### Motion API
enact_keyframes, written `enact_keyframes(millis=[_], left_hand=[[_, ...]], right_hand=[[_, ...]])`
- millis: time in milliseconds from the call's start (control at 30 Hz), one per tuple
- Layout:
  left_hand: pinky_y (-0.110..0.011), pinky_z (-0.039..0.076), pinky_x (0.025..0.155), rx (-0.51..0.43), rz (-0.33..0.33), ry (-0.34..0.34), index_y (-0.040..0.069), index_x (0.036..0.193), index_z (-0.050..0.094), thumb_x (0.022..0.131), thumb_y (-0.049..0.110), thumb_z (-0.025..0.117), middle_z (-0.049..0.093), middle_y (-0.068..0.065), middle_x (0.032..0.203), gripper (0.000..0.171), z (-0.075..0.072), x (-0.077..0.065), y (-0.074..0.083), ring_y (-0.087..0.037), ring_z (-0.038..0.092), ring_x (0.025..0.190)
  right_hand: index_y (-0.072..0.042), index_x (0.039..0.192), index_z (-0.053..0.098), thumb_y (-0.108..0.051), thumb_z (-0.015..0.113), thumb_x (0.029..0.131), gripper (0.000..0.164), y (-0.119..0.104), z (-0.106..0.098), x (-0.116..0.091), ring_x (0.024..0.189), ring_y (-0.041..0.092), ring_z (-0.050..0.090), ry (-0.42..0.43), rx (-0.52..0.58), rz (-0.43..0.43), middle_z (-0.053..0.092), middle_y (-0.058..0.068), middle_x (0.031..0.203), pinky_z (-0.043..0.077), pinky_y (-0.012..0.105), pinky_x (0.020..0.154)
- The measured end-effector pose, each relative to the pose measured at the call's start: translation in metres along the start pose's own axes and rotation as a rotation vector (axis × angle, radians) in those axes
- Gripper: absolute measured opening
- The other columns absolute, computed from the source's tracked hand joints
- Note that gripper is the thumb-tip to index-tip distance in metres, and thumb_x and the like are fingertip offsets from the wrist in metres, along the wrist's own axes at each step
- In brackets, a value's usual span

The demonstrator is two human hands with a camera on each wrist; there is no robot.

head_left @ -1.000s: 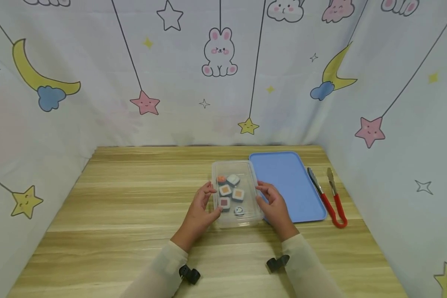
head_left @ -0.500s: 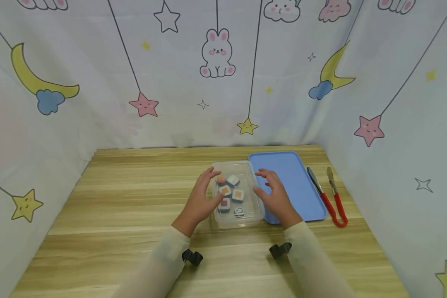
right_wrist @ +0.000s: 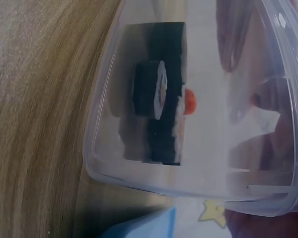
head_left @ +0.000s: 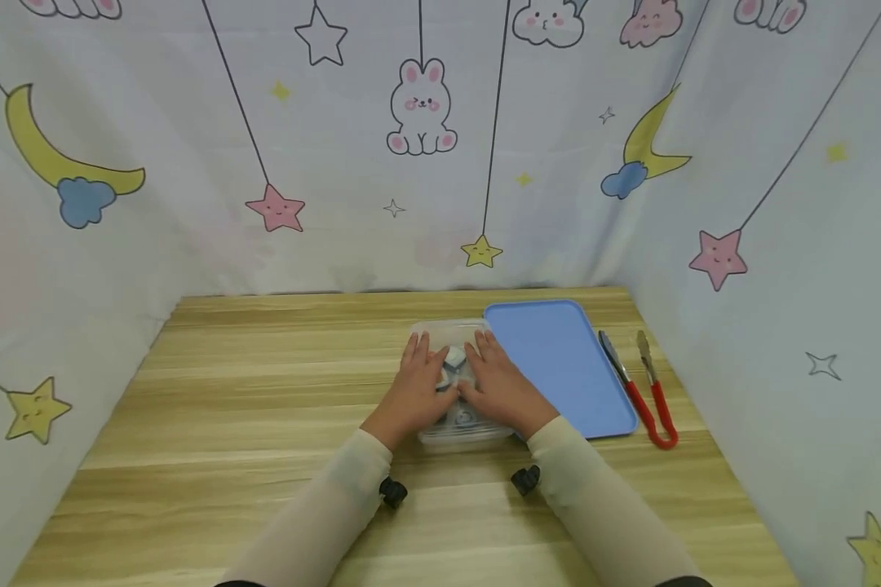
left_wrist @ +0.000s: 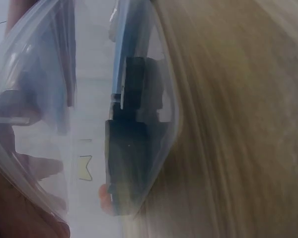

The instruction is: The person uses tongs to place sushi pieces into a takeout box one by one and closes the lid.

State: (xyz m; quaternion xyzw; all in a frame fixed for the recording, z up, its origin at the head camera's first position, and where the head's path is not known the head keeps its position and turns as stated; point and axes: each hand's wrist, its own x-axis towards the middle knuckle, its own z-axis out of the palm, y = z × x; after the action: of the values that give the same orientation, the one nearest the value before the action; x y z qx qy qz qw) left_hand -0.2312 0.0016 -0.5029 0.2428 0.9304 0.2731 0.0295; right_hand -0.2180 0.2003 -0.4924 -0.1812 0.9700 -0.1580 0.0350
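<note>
A clear plastic box [head_left: 464,438] with a see-through lid stands on the wooden table, partly covered by both hands. My left hand [head_left: 413,397] lies over the lid's left half with fingers stretched forward. Over the right half rests my right hand [head_left: 501,387], its fingers also straight and the two thumbs almost meeting. Between them a white-topped sushi piece [head_left: 454,357] shows through. The right wrist view looks through the box wall at dark-wrapped sushi [right_wrist: 166,44], a small round roll [right_wrist: 145,89] and an orange bit [right_wrist: 189,101]. Dark sushi sides [left_wrist: 127,158] appear in the left wrist view.
Right of the box lies a blue tray [head_left: 558,359]. Red-handled metal tongs [head_left: 649,399] rest beside the tray, near the table's right edge. A white curtain [head_left: 338,163] printed with stars, moons and a rabbit surrounds the wooden table [head_left: 264,391].
Both hands left the box's sides, lifted with spread fingers, then came inward and down flat onto the lid. Box, tray and tongs stay in place; the head view shifts slightly.
</note>
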Motion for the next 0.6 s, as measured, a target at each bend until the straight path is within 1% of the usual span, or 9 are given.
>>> enact_keyframes(millis=[167,400,500,567,600], left_hand=[[-0.055,0.018,0.125,0.028,0.019,0.010,0.005,0.159,0.039,0.102,0.045,0.056,0.009,-0.028,0.169,0.073,0.0025,-0.0018,-0.0026,-0.041,-0.002,0.159],[-0.054,0.017,0.125,0.010,0.014,0.011,0.006,0.160,0.038,0.101,0.044,0.055,0.009,-0.027,0.170,0.073,-0.0040,-0.0028,-0.0023,-0.038,-0.002,0.159],[-0.054,0.018,0.125,-0.001,0.018,0.015,0.007,0.160,0.039,0.101,0.045,0.057,0.009,-0.026,0.170,0.073,-0.0038,-0.0010,-0.0053,-0.038,-0.003,0.159],[-0.056,0.019,0.125,-0.022,0.015,0.019,0.009,0.160,0.039,0.101,0.045,0.058,0.009,-0.026,0.170,0.072,-0.0029,-0.0007,-0.0077,-0.037,-0.004,0.159],[-0.058,0.020,0.124,-0.049,0.010,0.026,0.011,0.161,0.039,0.100,0.045,0.060,0.009,-0.025,0.171,0.072,-0.0025,-0.0014,-0.0086,-0.037,-0.004,0.159]], right_hand=[[-0.001,0.164,0.023,-0.040,0.048,0.109,0.071,-0.0018,0.0026,-0.0007,0.159,0.034,-0.002,0.008,-0.005,0.002,0.006,0.021,0.172,0.016,0.051,0.126],[-0.001,0.163,0.024,-0.038,0.049,0.109,0.071,-0.0053,0.0009,0.0012,0.159,0.034,-0.001,0.023,0.005,0.009,0.008,0.022,0.171,0.016,0.052,0.126],[-0.001,0.163,0.024,-0.038,0.052,0.108,0.072,-0.0062,-0.0018,0.0027,0.160,0.034,-0.001,0.027,0.049,0.016,0.009,0.022,0.171,0.016,0.054,0.126],[-0.004,0.164,0.023,-0.038,0.055,0.107,0.074,-0.0051,-0.0015,0.0029,0.160,0.033,0.000,0.046,0.120,0.025,0.010,0.020,0.172,0.018,0.057,0.125],[-0.005,0.165,0.023,-0.038,0.056,0.106,0.075,-0.0041,-0.0006,0.0028,0.160,0.034,0.002,0.060,0.164,0.031,0.010,0.019,0.172,0.019,0.059,0.123]])
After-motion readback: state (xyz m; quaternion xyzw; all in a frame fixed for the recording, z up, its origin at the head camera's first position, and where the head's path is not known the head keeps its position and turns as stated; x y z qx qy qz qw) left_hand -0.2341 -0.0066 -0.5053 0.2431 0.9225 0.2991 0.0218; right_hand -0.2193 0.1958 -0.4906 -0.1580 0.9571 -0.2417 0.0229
